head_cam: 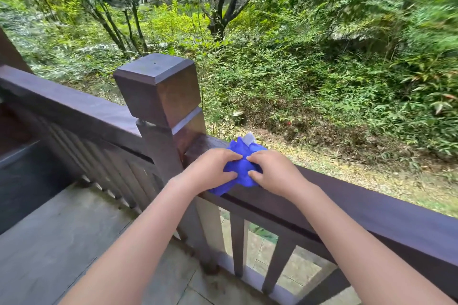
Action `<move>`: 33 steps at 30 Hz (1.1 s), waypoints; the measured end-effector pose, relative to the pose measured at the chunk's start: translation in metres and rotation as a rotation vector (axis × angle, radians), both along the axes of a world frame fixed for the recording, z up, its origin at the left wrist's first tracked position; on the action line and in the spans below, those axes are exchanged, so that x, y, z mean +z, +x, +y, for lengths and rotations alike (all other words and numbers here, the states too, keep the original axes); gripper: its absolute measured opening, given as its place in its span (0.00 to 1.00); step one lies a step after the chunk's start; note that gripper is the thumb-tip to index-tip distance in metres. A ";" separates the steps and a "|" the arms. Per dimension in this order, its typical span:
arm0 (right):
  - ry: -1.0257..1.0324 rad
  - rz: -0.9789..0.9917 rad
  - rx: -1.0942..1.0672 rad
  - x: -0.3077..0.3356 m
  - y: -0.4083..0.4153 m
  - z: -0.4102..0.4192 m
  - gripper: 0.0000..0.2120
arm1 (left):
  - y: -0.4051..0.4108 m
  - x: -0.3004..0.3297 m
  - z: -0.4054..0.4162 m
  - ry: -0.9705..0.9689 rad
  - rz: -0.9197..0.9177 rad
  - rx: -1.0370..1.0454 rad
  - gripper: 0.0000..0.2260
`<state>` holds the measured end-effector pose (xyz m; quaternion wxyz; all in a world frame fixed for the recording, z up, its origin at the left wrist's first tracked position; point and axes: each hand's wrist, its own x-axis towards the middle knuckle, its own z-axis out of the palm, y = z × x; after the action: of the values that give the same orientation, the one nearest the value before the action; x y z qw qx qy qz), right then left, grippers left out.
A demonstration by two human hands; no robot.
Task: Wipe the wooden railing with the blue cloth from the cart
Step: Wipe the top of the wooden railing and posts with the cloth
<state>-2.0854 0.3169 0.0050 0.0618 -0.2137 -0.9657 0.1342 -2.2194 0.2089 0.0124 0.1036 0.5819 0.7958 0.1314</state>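
Note:
A crumpled blue cloth lies bunched on top of the dark wooden railing, just right of the corner post. My left hand grips the cloth's left side with fingers and thumb pinched into it. My right hand holds its right side the same way. Both hands press the cloth down on the rail's top. A pale patch of the cloth sticks up at its far edge. The cart is out of view.
A second run of railing goes off to the left from the post, with slats below. Grey deck boards lie underfoot. Beyond the rail are a slope of shrubs and trees.

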 end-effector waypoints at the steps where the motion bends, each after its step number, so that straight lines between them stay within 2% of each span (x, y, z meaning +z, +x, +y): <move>1: -0.010 0.011 0.006 -0.001 0.003 -0.002 0.14 | 0.000 -0.001 -0.003 0.019 0.000 0.000 0.21; 4: 0.006 0.026 -0.005 -0.003 0.009 -0.012 0.16 | 0.005 -0.007 -0.012 0.066 0.049 -0.009 0.21; 8: 0.073 0.048 -0.072 -0.006 0.017 -0.033 0.12 | 0.015 -0.012 -0.026 0.119 0.081 -0.029 0.20; 12: 0.153 0.043 -0.050 -0.020 0.027 -0.058 0.09 | 0.021 -0.019 -0.045 0.090 0.059 -0.058 0.16; 15: 0.063 0.025 -0.032 -0.027 0.032 -0.071 0.10 | 0.022 -0.022 -0.058 0.046 -0.013 -0.057 0.15; 21: -0.169 0.156 -0.153 -0.017 0.048 -0.079 0.09 | 0.027 -0.007 -0.066 0.048 -0.094 -0.090 0.16; 33: -0.249 0.132 -0.410 0.012 0.151 -0.085 0.05 | 0.109 0.011 -0.046 0.095 -0.110 -0.395 0.14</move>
<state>-1.9346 0.2324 0.0168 0.1239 -0.4017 -0.8720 0.2507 -2.1104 0.1626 0.0235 0.1429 0.7228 0.6524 0.1775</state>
